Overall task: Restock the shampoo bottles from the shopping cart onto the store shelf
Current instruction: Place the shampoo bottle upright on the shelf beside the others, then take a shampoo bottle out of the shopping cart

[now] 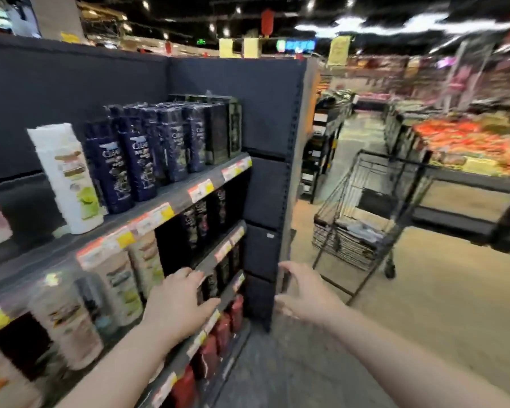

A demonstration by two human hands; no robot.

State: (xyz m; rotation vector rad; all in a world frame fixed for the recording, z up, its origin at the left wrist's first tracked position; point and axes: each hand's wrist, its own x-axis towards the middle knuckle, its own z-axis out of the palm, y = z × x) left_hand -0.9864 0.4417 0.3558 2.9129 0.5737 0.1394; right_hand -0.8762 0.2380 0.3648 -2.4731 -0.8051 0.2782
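The store shelf fills the left side, its tiers edged with orange and yellow price tags. On the upper tier stand a white shampoo bottle and a row of dark blue shampoo bottles. Lower tiers hold pale, black and red bottles. My left hand hovers in front of a lower tier, fingers apart, holding nothing. My right hand is off the shelf's right end, fingers curled apart and empty. The black wire shopping cart stands in the aisle to the right, beyond my right hand; its contents are blurred.
The shelf's dark end panel stands between the shelf and the cart. A produce display with a dark frame runs along the right. Tan floor stretches between me and the cart, and an aisle leads off behind it.
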